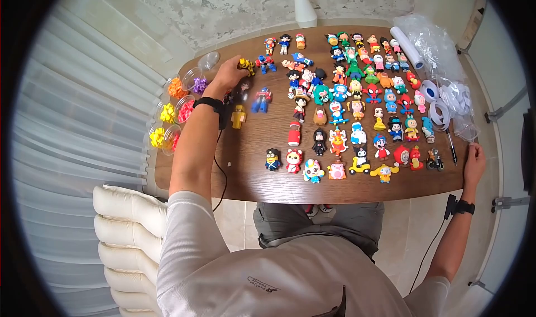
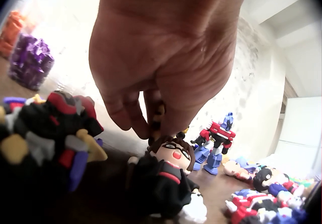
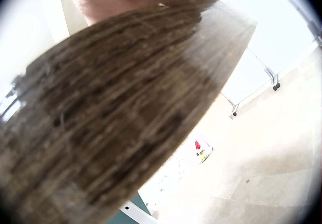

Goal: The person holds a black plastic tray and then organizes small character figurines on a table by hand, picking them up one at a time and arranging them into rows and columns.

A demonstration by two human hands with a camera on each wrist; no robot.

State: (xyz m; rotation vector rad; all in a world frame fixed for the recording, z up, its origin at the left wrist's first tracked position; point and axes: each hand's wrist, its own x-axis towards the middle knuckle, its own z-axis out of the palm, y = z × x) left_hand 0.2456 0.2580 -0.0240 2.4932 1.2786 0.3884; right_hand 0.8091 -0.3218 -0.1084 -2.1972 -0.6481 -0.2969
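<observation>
At the table's upper left, my left hand pinches a small yellow and black figure with fingers pointing down. In the left wrist view the hand mostly covers that figure, and a dark-robed figure with brown hair is just below the fingertips. A red and blue robot figure stands to its right; another and a yellow blocky figure lie nearer the body. My right hand rests at the table's right edge, its fingers partly hidden.
Clear cups of orange, purple, yellow and pink pieces stand at the left edge. Rows of small figures cover the middle and right. A white roll, plastic wrap, tape rolls and a pen lie at the right.
</observation>
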